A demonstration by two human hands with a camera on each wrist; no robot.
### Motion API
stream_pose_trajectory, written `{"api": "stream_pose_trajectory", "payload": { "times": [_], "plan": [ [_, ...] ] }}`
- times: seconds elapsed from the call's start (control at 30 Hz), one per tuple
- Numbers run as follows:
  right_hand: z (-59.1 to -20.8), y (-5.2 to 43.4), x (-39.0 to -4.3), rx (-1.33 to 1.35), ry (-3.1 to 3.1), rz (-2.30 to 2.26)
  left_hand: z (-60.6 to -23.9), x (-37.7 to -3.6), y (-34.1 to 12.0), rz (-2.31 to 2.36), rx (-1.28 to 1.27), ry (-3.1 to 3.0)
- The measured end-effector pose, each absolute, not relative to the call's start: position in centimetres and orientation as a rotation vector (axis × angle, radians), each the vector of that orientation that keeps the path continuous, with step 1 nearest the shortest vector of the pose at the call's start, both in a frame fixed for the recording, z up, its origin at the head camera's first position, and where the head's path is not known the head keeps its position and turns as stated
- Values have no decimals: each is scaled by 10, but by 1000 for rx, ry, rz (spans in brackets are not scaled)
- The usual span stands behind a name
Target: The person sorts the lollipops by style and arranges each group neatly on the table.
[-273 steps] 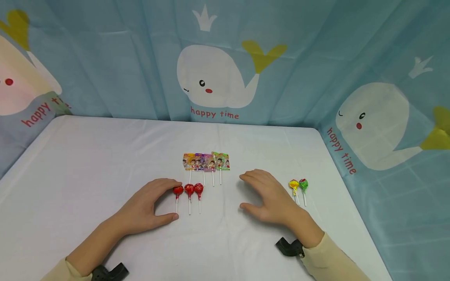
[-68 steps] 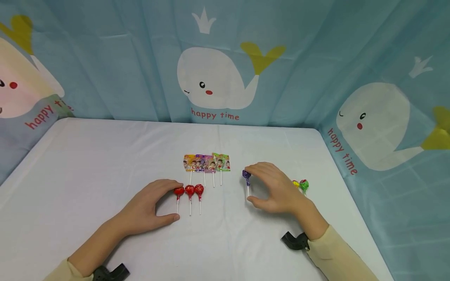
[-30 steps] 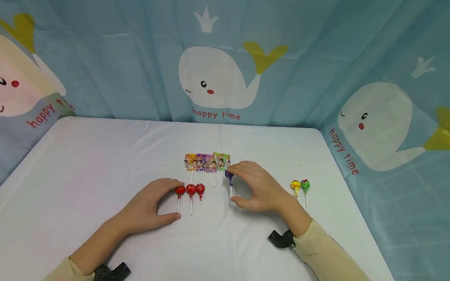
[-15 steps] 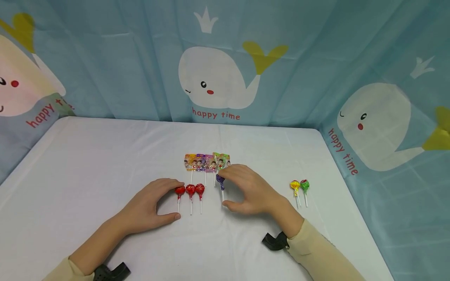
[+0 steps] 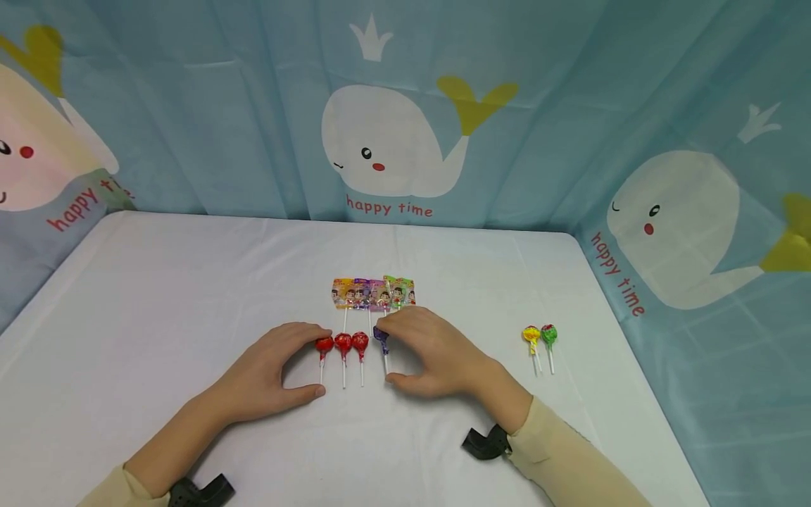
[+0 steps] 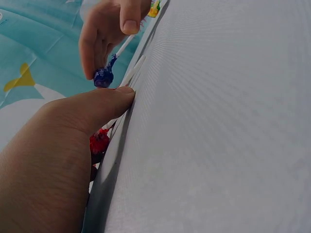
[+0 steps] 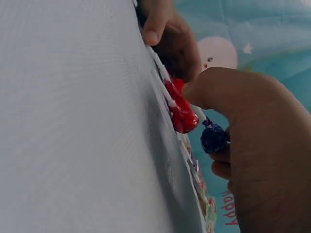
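Three red lollipops lie in a row on the white table in the head view. My left hand (image 5: pixel 272 370) holds the leftmost red lollipop (image 5: pixel 324 345), fingertips at its head and thumb by its stick end. The middle red lollipop (image 5: pixel 343 343) and the right red lollipop (image 5: pixel 360 342) lie beside it. Just right of them my right hand (image 5: pixel 437 355) grips a purple lollipop (image 5: pixel 381 336) the same way, candy at the fingertips and stick toward the thumb. In the right wrist view that purple lollipop (image 7: pixel 214 138) hangs a little off the tablecloth.
Behind the row lie several flat-wrapped lollipops (image 5: pixel 360 292), overlapping side by side. A yellow lollipop (image 5: pixel 531 334) and a green lollipop (image 5: pixel 549 333) lie at the right. The white tablecloth (image 5: pixel 190 282) reaches back to a blue whale-print curtain (image 5: pixel 253 141).
My right hand came back with the purple lollipop and carried it left, from the right of the wrapped ones to beside the red row. My left hand has stayed put.
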State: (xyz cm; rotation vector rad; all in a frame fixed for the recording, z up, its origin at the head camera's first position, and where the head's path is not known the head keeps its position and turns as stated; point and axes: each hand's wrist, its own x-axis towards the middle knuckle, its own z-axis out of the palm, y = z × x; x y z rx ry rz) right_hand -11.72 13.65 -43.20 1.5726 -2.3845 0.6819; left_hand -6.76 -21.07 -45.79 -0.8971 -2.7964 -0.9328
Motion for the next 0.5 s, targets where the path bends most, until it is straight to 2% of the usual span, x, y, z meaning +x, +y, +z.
{"api": "stream_pose_trajectory", "payload": {
  "times": [0.5],
  "plan": [
    [-439, 129, -115, 1579, -2512, 609, -458, -67, -210, -939, -893, -2799]
  ]
}}
